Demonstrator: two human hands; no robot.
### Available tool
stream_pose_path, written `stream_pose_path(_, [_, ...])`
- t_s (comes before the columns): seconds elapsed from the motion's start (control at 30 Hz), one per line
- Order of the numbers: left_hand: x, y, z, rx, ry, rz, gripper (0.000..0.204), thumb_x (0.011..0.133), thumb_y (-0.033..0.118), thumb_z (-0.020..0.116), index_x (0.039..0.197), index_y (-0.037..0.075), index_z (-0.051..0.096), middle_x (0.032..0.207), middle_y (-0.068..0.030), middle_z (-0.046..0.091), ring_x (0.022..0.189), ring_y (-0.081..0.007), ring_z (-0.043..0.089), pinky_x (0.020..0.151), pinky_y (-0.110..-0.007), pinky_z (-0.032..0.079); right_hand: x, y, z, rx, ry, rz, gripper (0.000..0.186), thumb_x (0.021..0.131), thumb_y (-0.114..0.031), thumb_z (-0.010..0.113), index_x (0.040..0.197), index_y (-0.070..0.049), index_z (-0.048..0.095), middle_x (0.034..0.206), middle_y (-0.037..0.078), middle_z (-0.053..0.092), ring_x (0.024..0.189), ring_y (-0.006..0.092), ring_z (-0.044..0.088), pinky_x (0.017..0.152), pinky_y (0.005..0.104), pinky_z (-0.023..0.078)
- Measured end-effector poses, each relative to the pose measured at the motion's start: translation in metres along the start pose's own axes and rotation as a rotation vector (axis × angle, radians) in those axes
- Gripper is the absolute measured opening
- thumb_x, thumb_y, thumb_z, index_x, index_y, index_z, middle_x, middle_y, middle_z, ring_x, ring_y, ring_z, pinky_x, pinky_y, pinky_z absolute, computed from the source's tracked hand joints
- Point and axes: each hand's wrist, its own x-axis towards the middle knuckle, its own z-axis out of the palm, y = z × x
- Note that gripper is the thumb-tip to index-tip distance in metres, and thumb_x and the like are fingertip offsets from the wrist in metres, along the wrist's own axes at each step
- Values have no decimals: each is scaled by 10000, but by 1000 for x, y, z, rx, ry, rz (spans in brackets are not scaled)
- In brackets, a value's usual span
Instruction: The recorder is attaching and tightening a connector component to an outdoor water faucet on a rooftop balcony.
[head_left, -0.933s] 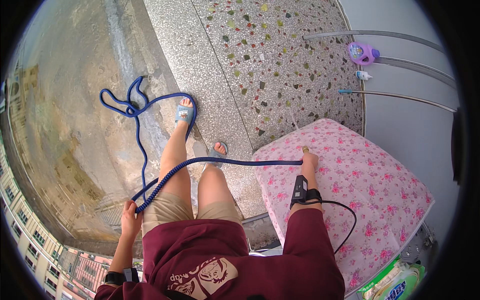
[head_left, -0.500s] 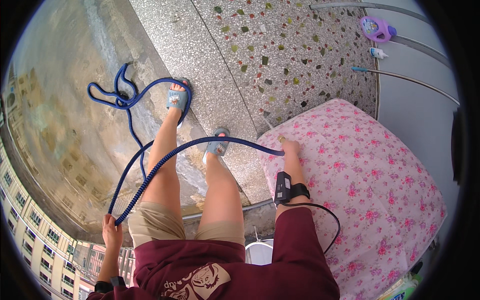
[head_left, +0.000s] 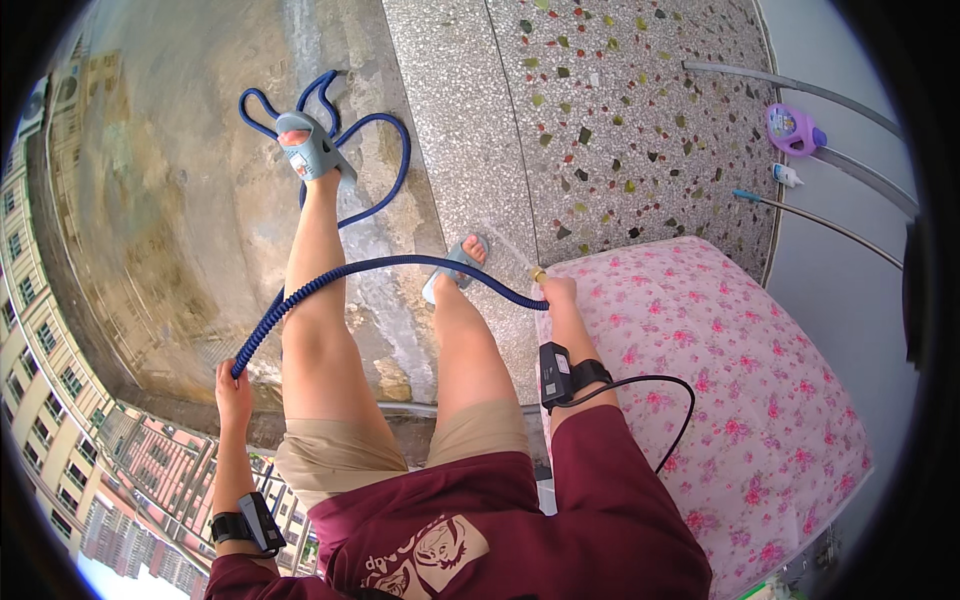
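A dark blue ribbed hose [head_left: 395, 261] arcs across in front of my legs from one hand to the other. My left hand [head_left: 233, 392], low on the left, is closed around it. On the right, my right hand [head_left: 559, 290] grips the end of the hose just behind its brass nozzle [head_left: 539, 274]. A thin jet of water [head_left: 512, 247] leaves the nozzle toward the upper left, over the speckled floor. The rest of the hose lies in loose loops on the wet concrete, partly hidden by my left leg and its slipper [head_left: 310, 148].
A pink floral cover [head_left: 690, 360] drapes over a bulky item on my right. Beyond it, a purple jug [head_left: 793, 131], a small white bottle [head_left: 787, 175] and metal poles [head_left: 830, 227] line the wall. At left runs a low ledge with a railing [head_left: 165, 480].
My left foot has stepped, now with its slipper over the hose loops. The view has shifted. The left hand sits higher in view, and the water jet looks longer.
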Motion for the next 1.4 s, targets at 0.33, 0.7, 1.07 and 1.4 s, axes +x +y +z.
stream_pose_path(0.33, [-118,-30,-203,781,0,-109,141,654,93,634,650,-4,532,739,-165,554,864,-344,535,787,-442,426,-55,-83,31,301,-116,-160,143,747,-43,572,827,66,620,678,124,608,441,168,514,338,292,381])
stream_pose_path(0.7, [-112,21,-178,444,5,-247,81,764,57,579,806,-1,541,756,-125,553,718,-274,580,629,-382,491,-40,-123,-27,201,121,-220,170,795,-99,535,754,42,619,621,105,566,440,206,536,381,320,442])
stream_pose_path(1.07, [-72,169,-188,-821,60,-222,182,874,-28,427,1032,34,492,942,-81,536,772,-184,627,522,-292,580,-81,-218,-219,185,83,-237,205,808,-82,532,953,35,617,732,137,614,485,214,579,403,322,443])
stream_pose_path(1.4, [157,487,-286,-577,117,254,107,804,-83,518,806,11,466,991,-92,463,974,-199,483,913,-301,373,-38,-501,-415,310,307,40,184,838,-135,547,888,27,620,752,159,619,547,219,610,448,329,458])
